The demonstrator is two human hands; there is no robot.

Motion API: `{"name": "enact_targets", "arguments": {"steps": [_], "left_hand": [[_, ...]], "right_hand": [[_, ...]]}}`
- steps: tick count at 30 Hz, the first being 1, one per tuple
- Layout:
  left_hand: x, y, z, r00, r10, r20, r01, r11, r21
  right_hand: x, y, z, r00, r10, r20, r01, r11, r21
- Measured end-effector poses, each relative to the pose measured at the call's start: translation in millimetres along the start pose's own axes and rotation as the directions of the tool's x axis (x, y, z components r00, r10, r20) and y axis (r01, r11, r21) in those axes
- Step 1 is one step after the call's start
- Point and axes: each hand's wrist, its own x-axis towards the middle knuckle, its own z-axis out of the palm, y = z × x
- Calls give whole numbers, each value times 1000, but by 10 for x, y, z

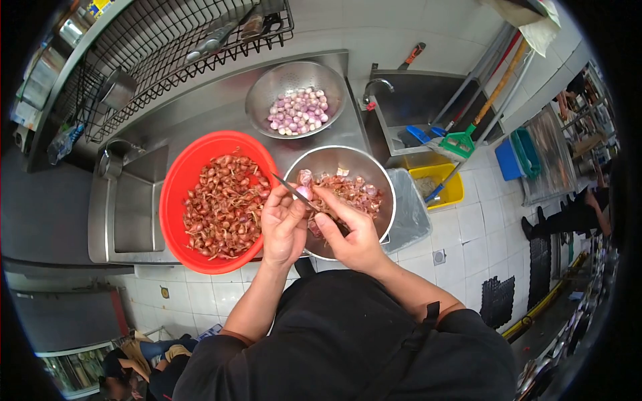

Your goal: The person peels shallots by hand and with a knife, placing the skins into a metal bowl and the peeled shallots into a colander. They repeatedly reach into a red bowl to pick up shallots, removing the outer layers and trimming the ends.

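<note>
Steel counter (221, 115): from my distant seat, through the head camera, I see it running beneath three round vessels.
Red basin (169, 207): at left, heaped with unpeeled shallots (224, 207), roots and skins on.
Steel bowl (378, 175): at right, loose papery skins (348, 188) inside; I would work over it so scraps drop in.
Colander (286, 75): behind, holding pale, peeled shallots (297, 111).
Right hand (352, 235): closed around the handle of a knife (292, 189), whose blade slants up to the left; I favour a low angle and short strokes.
Left hand (283, 226): fingers pinched together on one shallot (303, 192); I want that thumb clear of the edge.
Shallot in work: above the bowl's near-left part, behind the blade, pinkish and smooth below, with ragged skin above. I cannot tell whether the edge bites; shallow contact should spare flesh.
</note>
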Motion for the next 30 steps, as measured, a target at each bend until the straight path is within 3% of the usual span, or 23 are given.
{"name": "enact_targets", "arguments": {"steps": [2,4,7,9,10,12,18,20,23,27,30], "left_hand": [[-21,-7,108,994,83,-67,-78,994,76],[-27,-18,106,993,93,-77,-87,993,83],[-23,-15,9,994,91,-58,-85,990,111],[-35,14,-32,997,76,-32,-72,989,130],[-33,38,-28,999,50,-10,-48,991,127],[-19,94,11,1000,28,8,-29,992,124],[1,175,-96,999,-27,20,22,979,202],[10,160,-135,1000,-30,-7,31,973,230],[17,151,-99,1000,-1,-25,6,976,217],[41,130,-33,998,56,-34,-45,967,252],[64,164,-73,999,34,-6,-31,962,272]], "right_hand": [[26,6,8,971,-240,-14,234,958,-168],[27,-28,-10,986,-167,5,166,974,-153],[84,40,-22,968,-252,-8,248,957,-147],[95,40,-53,996,-75,-49,75,997,-14],[106,63,-74,996,-73,-44,72,997,-13],[155,128,-145,992,76,-100,-71,996,45],[219,194,-289,998,-26,-64,23,999,-38],[155,40,-293,991,108,73,-117,986,122],[71,-5,-231,986,87,142,-107,985,135],[103,82,-68,982,165,90,-184,941,285],[139,203,-167,980,197,-6,-191,959,210]]}}
